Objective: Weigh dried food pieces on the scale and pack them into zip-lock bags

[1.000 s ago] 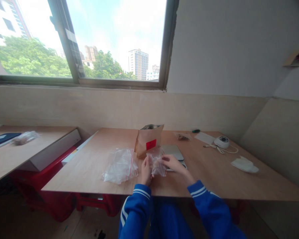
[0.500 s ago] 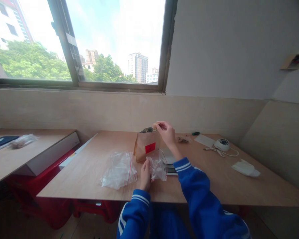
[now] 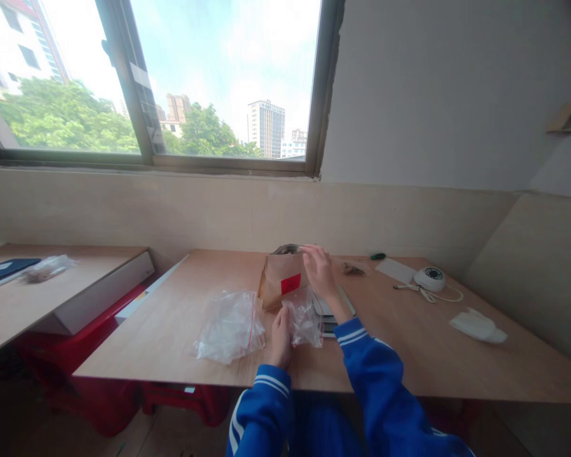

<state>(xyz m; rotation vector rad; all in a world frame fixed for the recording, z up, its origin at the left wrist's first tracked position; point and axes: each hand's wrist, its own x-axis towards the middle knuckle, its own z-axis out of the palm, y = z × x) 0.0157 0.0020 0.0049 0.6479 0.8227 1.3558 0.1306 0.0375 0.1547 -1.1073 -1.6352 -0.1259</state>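
Observation:
A brown paper bag (image 3: 273, 279) with a red label (image 3: 291, 284) stands upright on the table, its mouth open and its dark inner lining showing at the top. My right hand (image 3: 320, 270) is at the right side of that mouth, fingers stretched toward the rim, with nothing visible in them. In front of the paper bag, my left hand (image 3: 280, 337) is closed on the edge of a clear zip bag (image 3: 305, 322). A pile of clear zip bags (image 3: 228, 330) lies to the left of my left hand. Behind my right wrist is a partly hidden flat silver device (image 3: 346, 304).
On the right lie a white dome camera (image 3: 429, 279) with its cable, a white sheet (image 3: 394, 270), a crumpled white wrapper (image 3: 478, 327) and a small bag with brown contents (image 3: 353, 269). A green-handled tool (image 3: 377, 256) is near the wall. Red stools (image 3: 185, 400) stand beneath.
The light brown piece pinched in my right hand at the paper bag's mouth is out of sight now. Those fingers have straightened and the hand is slightly lower. My left hand keeps its hold.

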